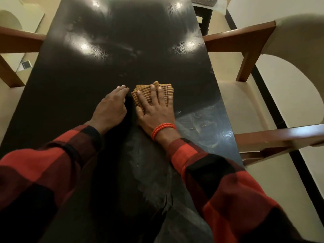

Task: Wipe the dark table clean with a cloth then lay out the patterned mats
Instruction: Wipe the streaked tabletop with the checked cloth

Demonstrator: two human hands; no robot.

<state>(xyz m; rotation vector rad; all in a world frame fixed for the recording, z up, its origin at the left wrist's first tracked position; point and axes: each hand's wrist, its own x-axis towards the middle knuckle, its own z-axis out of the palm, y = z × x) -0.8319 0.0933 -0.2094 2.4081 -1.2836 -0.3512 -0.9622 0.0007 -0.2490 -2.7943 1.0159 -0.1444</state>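
A tan waffle-weave cloth (142,91) lies bunched on the dark table (73,81) near its middle. My right hand (156,109) presses flat on the cloth with fingers spread; an orange bracelet circles that wrist. My left hand (111,107) rests on the bare tabletop just left of the cloth, fingers straight and together, holding nothing. Pale smears and dust show on the table at the near right and further back. No patterned mats are in view.
Cream-cushioned chairs with brown wooden arms stand at the right (263,106) and the left (12,44) of the table. A woven item (204,0) lies past the far end. Pale floor shows on both sides.
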